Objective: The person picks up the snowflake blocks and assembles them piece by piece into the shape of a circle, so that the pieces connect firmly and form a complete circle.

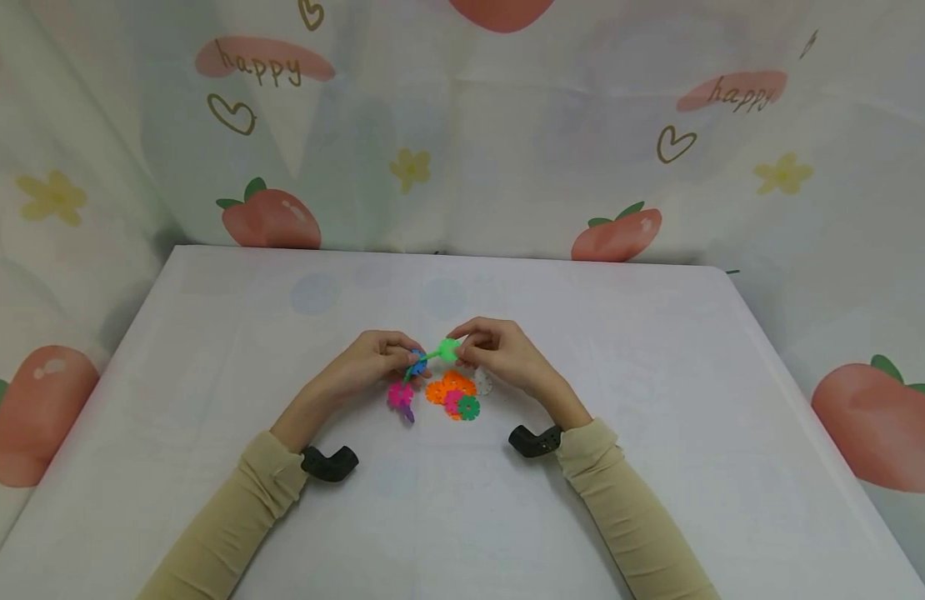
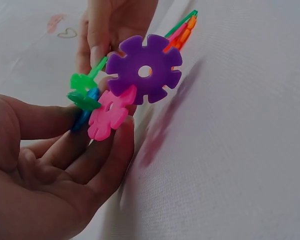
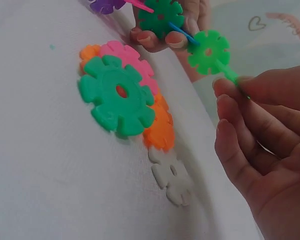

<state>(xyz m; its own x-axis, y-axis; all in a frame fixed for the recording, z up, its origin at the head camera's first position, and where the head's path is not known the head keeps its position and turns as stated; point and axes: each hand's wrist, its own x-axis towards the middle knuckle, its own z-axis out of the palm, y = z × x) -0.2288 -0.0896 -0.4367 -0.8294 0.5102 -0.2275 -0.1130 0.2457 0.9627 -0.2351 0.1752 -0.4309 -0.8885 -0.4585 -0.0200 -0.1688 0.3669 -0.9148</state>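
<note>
Left fingers pinch blue disc; right fingers pinch light-green disc; forearms slant inward.

We've got a white cloth-covered table, two faint blue round patches toward its far edge. Behind it and along both sides we see a pale printed fabric curtain: red fruit prints with green leaves, yellow flower prints, brown heart outlines, brown "happy" lettering on reddish oval smears.
</note>
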